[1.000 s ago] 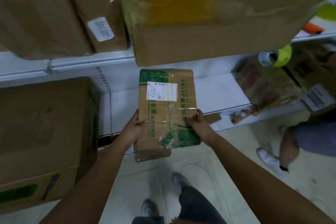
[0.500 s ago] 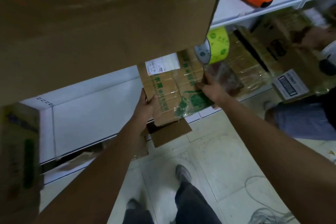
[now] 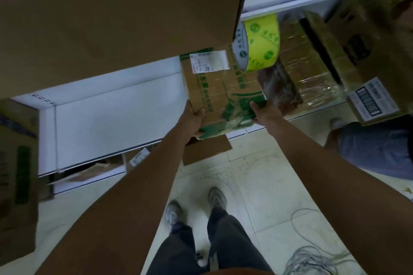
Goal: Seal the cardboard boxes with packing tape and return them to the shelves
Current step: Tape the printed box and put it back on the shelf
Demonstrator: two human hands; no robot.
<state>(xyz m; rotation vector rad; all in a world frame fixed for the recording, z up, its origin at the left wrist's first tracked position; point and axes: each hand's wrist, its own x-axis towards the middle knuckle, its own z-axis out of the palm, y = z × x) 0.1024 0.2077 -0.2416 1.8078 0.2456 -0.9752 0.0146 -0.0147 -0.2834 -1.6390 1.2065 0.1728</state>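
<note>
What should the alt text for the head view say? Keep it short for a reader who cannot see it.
Both hands, left hand and right hand, hold a taped box with green print and a white label at the edge of a white shelf. A yellow tape roll sits just beyond the box, with wrapped boxes to its right. A large box fills the upper left.

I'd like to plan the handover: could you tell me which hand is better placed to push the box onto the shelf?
Left, probably. The left hand grips the taped box at its near corner, behind it; the right hand holds the side nearest the tape roll.
</note>
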